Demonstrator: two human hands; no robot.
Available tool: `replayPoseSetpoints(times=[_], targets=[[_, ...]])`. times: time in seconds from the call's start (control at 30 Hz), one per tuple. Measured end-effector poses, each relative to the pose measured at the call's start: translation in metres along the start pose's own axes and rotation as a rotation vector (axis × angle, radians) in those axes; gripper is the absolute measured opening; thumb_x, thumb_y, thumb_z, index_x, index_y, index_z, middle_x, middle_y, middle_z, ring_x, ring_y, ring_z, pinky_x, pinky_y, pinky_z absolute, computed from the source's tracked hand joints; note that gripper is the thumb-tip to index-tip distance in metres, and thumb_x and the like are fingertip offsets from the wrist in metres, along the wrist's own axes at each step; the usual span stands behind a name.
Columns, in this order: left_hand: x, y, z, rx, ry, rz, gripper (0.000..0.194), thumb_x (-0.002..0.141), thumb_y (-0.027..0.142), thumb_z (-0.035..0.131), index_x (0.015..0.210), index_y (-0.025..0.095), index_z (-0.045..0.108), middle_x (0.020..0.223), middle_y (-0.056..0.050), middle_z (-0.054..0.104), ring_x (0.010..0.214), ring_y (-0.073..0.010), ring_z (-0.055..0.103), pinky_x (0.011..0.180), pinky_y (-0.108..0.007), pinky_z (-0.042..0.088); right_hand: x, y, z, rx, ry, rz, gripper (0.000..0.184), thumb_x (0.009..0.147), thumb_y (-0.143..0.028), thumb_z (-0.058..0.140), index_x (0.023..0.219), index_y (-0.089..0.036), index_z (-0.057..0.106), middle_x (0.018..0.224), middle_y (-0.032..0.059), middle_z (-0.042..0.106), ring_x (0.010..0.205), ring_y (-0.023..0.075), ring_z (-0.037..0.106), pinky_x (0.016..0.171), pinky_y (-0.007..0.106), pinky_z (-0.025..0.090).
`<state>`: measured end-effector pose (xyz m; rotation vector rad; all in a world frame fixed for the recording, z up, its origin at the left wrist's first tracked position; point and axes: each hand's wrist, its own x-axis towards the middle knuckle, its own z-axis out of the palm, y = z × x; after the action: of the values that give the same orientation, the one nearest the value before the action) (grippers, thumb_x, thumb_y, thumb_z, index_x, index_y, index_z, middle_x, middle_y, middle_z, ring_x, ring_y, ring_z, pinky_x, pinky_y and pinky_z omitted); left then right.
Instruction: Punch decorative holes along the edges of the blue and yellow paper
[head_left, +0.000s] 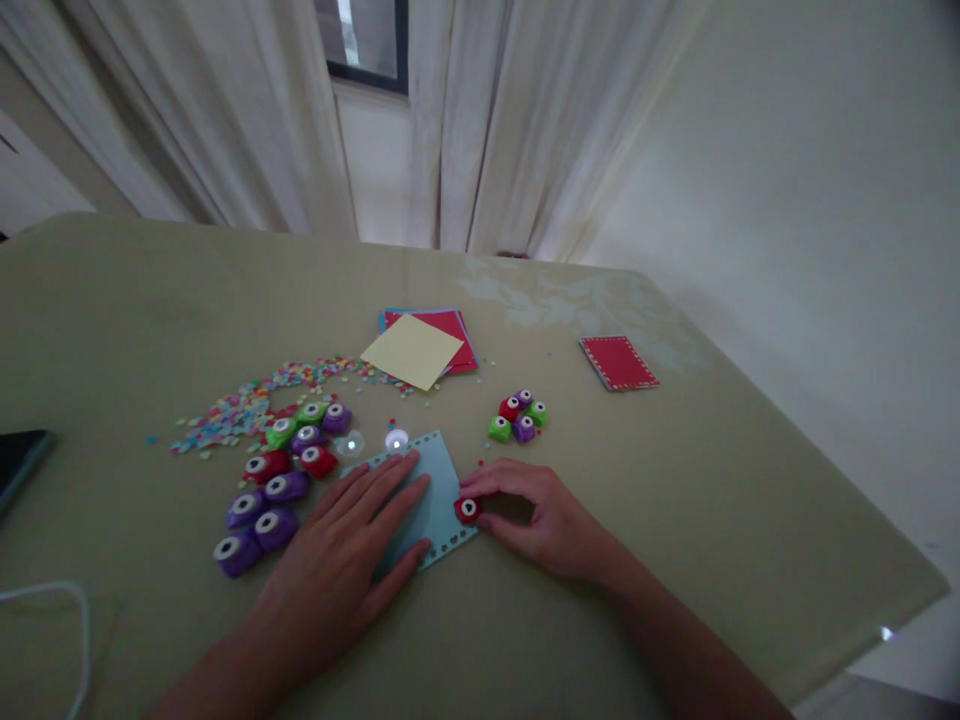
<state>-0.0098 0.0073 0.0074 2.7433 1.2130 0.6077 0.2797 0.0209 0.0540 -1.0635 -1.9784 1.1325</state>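
A light blue paper card (439,487) lies on the table, with small punched holes along its upper and lower edges. My left hand (352,540) rests flat over the card's left part, fingers spread. Between thumb and fingers, my right hand (551,515) grips a small red craft punch (468,510) with a white ring on top. That punch sits at the card's right edge. Left of my left hand stand several larger purple punches (276,528). Red punches (267,466) and green ones (310,413) are grouped just beyond them.
Colourful paper cutouts (240,410) are scattered behind the punches. A cream sheet (412,350) lies on red paper (466,350) farther back. Several small punches (525,430) cluster beyond my right hand. Red cards (619,363) lie at right; a dark device (21,458) and white cable (84,630) at left.
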Motion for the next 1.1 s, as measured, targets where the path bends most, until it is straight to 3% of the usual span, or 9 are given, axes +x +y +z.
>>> replayPoseSetpoints(times=[0.3,0.6,0.77,0.87,0.97,1.03,1.1], targets=[[0.000,0.000,0.002,-0.001,0.008,-0.022,0.054,0.111,0.048,0.057,0.162,0.030,0.054,0.171,-0.006,0.051,0.152,-0.0326,0.053,0.124,-0.053,0.046,0.001,-0.001,-0.002,-0.010,-0.042,0.009,0.018,0.102,-0.025,0.076,0.119,-0.025,0.083,0.115,0.0065,0.084,0.109,0.0224,0.076,0.106,0.039,0.057],[-0.001,-0.001,0.004,0.042,0.000,-0.001,0.058,0.113,0.048,0.055,0.167,0.029,0.047,0.174,-0.007,0.047,0.154,-0.0319,0.052,0.125,-0.054,0.044,0.000,-0.001,-0.003,0.012,-0.023,0.023,0.019,0.100,-0.026,0.078,0.119,-0.024,0.083,0.115,0.0071,0.083,0.111,0.0225,0.076,0.106,0.038,0.058],[0.002,0.001,0.000,-0.015,0.017,-0.016,0.058,0.113,0.043,0.053,0.168,0.029,0.042,0.173,-0.007,0.049,0.155,-0.0315,0.050,0.127,-0.053,0.042,-0.001,-0.001,-0.001,0.171,0.069,0.227,0.031,0.092,-0.043,0.087,0.113,-0.020,0.081,0.109,0.0079,0.079,0.101,0.0228,0.075,0.093,0.035,0.061],[0.008,0.008,-0.008,-0.051,0.067,-0.020,0.057,0.113,0.038,0.053,0.167,0.028,0.041,0.172,-0.008,0.050,0.155,-0.0312,0.050,0.127,-0.051,0.042,0.005,0.000,-0.003,0.213,0.049,0.407,0.038,0.085,-0.051,0.091,0.097,-0.018,0.076,0.084,0.0020,0.074,0.077,0.0175,0.068,0.070,0.027,0.054],[0.021,0.023,-0.020,-0.086,0.115,0.012,0.059,0.110,0.034,0.056,0.167,0.024,0.040,0.171,-0.011,0.050,0.156,-0.0302,0.048,0.131,-0.049,0.037,0.015,0.003,-0.011,0.160,-0.043,0.468,0.041,0.082,-0.052,0.092,0.082,-0.018,0.070,0.070,-0.0025,0.065,0.064,0.0136,0.056,0.057,0.024,0.042],[0.033,0.036,-0.028,-0.119,0.116,0.060,0.065,0.108,0.032,0.059,0.168,0.023,0.036,0.170,-0.012,0.051,0.157,-0.0297,0.047,0.133,-0.049,0.034,0.020,0.006,-0.014,0.114,-0.126,0.436,0.037,0.083,-0.049,0.090,0.077,-0.018,0.070,0.069,-0.0020,0.065,0.065,0.0152,0.058,0.059,0.026,0.045],[0.050,0.049,-0.032,-0.167,0.070,0.107,0.074,0.104,0.031,0.066,0.170,0.024,0.032,0.173,-0.012,0.048,0.160,-0.0305,0.044,0.133,-0.052,0.032,0.022,0.009,-0.009,0.067,-0.056,0.322,0.026,0.079,-0.041,0.090,0.081,-0.019,0.076,0.075,0.0014,0.072,0.073,0.0208,0.066,0.068,0.032,0.056]])
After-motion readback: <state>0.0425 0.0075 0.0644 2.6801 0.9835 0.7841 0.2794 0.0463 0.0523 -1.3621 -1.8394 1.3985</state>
